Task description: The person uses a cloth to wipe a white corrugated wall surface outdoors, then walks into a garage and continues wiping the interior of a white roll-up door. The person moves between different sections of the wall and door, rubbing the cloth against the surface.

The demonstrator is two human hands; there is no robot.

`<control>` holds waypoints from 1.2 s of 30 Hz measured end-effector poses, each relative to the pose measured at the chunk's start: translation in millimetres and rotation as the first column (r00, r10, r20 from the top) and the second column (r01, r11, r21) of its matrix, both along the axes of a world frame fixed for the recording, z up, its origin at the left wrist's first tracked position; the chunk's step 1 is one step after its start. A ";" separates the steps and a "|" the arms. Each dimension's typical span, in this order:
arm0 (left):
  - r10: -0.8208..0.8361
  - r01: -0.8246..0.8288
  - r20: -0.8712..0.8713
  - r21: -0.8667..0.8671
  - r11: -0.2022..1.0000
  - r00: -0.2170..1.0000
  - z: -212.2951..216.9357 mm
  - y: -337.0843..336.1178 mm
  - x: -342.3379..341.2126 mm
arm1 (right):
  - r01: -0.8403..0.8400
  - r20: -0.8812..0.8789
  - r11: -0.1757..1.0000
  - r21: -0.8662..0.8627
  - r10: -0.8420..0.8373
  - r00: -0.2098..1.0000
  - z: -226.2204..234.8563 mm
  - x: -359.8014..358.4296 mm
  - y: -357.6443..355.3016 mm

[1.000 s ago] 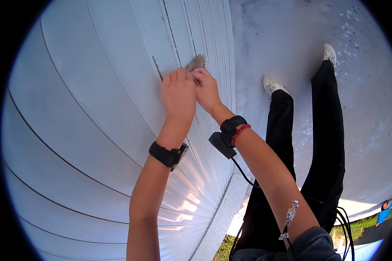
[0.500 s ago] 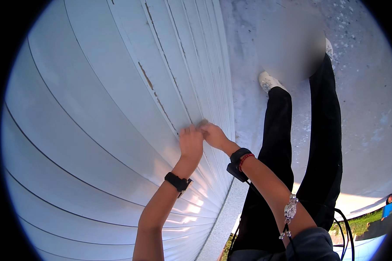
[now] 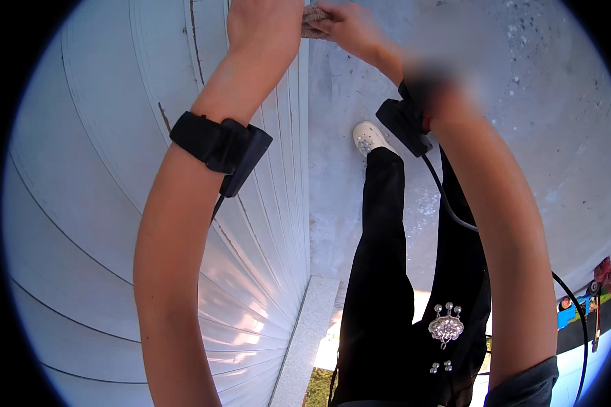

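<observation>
Rag (image 3: 312, 19) between both hands' grip, against siding (image 3: 81, 169)

left hand (image 3: 261, 24) raised, closed | right hand (image 3: 349, 24) raised, gripping | forearms extended

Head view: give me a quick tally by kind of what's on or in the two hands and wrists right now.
Hands: 2, the left hand and the right hand, both at the top edge
Cloth or pad held between them: 1, the greyish cloth
Black wrist straps: 2, the left strap and the right strap
Cables: 1, the black cable
Total: 6
</observation>
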State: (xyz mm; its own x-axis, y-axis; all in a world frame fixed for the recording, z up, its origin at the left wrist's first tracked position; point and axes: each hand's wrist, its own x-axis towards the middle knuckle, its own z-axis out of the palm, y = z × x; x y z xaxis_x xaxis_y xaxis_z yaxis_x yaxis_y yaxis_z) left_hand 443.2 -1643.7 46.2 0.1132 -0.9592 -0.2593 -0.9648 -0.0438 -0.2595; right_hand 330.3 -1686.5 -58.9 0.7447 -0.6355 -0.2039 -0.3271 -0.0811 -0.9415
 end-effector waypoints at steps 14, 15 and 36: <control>-0.266 0.289 0.281 -0.043 0.956 0.922 -45.2 32.0 68.1 | 0.175 0.240 0.786 -0.593 -0.035 0.970 -70.6 154.0 56.4; -0.240 0.259 0.277 -0.033 0.965 0.930 -47.4 39.0 67.5 | 0.270 0.516 0.950 -0.157 -0.155 0.843 -68.1 148.8 72.0; 0.010 -0.097 0.134 0.662 0.743 0.991 -33.7 283.1 -38.3 | -0.129 0.043 0.829 0.544 0.126 0.991 -16.6 8.1 325.2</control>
State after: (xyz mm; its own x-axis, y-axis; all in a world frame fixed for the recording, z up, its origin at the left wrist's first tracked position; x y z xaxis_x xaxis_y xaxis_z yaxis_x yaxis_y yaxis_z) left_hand 404.9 -1360.6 12.5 0.2291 -0.5382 -0.8111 -0.9276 0.1319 -0.3496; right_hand 338.4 -1361.3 -75.5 0.8131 -0.3220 -0.4848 -0.3448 0.4046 -0.8470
